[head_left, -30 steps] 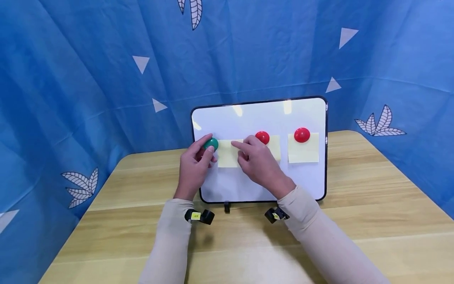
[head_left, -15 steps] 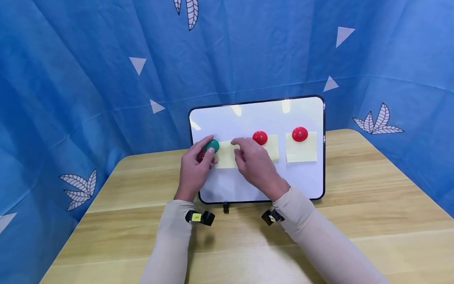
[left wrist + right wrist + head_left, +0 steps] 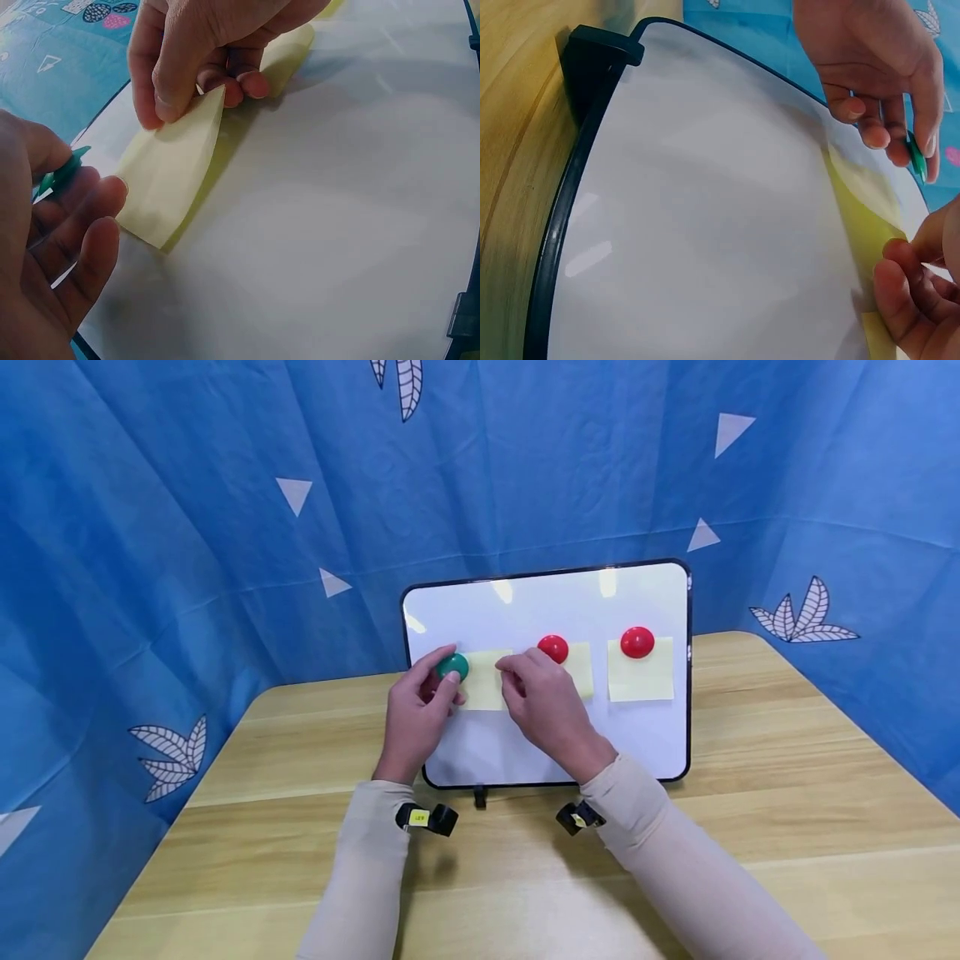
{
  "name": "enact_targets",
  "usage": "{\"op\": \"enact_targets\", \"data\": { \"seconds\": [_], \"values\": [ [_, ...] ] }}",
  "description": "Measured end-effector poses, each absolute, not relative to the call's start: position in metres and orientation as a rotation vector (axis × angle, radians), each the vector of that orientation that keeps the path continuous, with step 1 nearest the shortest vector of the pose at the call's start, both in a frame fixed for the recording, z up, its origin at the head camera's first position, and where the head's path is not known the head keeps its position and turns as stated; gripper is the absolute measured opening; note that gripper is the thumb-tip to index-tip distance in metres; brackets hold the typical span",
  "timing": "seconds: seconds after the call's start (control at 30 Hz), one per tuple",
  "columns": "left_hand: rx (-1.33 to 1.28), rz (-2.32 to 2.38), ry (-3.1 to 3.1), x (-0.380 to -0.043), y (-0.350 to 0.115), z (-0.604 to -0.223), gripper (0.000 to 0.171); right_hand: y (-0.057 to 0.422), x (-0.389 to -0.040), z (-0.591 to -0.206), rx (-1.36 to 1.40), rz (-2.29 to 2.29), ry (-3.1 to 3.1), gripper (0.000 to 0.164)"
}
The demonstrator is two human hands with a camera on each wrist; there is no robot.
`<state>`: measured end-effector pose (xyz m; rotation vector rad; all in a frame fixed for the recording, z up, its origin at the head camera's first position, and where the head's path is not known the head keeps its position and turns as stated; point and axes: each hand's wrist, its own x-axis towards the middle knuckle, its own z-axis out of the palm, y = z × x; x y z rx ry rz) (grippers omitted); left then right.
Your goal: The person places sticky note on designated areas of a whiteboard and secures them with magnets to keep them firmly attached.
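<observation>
My left hand [image 3: 414,718] pinches a round green magnet [image 3: 453,667] between thumb and fingers, at the left edge of a pale yellow sticky note [image 3: 483,687]. In the left wrist view the magnet [image 3: 64,172] stands apart from the board, edge-on. My right hand [image 3: 553,706] pinches the top right of that note. Its lower edge curls off the whiteboard [image 3: 495,752], as the left wrist view of the note [image 3: 172,176] shows. To the right, two more sticky notes hang under red magnets; my right hand partly covers the nearer one.
The black-framed whiteboard leans upright on a wooden table [image 3: 262,827], a small black clip-like foot [image 3: 480,797] at its lower edge. A red magnet [image 3: 637,642] holds the rightmost note [image 3: 641,681]; another red magnet [image 3: 552,649] sits on the middle one. Behind hangs a blue curtain [image 3: 525,460].
The left hand has moved slightly right with the green magnet, which now overlaps the note's left edge. The right index finger, earlier outstretched on the note, has drawn in to a pinch.
</observation>
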<state>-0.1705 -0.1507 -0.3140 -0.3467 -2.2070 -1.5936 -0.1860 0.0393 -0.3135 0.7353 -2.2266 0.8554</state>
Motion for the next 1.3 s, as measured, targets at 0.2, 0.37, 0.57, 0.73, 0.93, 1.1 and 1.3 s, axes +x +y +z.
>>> {"op": "enact_targets", "data": {
  "seconds": [0.2, 0.37, 0.57, 0.73, 0.93, 1.1, 1.3],
  "values": [
    [-0.398, -1.534, -2.194, -0.172, -0.149, -0.316, 0.039, 0.040, -0.185, -0.315, 0.750, 0.850, -2.255, 0.031],
    [-0.357, -1.536, -2.164, -0.174, -0.145, -0.317, 0.038, 0.039, -0.182, -0.313, 0.774, 0.871, -2.293, 0.035],
    [-0.320, -1.514, -2.111, -0.174, -0.142, -0.318, 0.036, 0.036, -0.182, -0.313, 0.788, 0.847, -2.327, 0.037],
    [-0.315, -1.448, -2.090, -0.175, -0.140, -0.317, 0.035, 0.036, -0.183, -0.314, 0.801, 0.805, -2.320, 0.035],
    [-0.363, -1.427, -2.114, -0.176, -0.138, -0.315, 0.036, 0.037, -0.184, -0.313, 0.805, 0.781, -2.311, 0.034],
    [-0.358, -1.399, -2.150, -0.176, -0.138, -0.316, 0.037, 0.037, -0.184, -0.313, 0.816, 0.769, -2.324, 0.035],
    [-0.332, -1.369, -2.168, -0.176, -0.138, -0.317, 0.039, 0.037, -0.182, -0.313, 0.823, 0.742, -2.324, 0.035]
  ]
}}
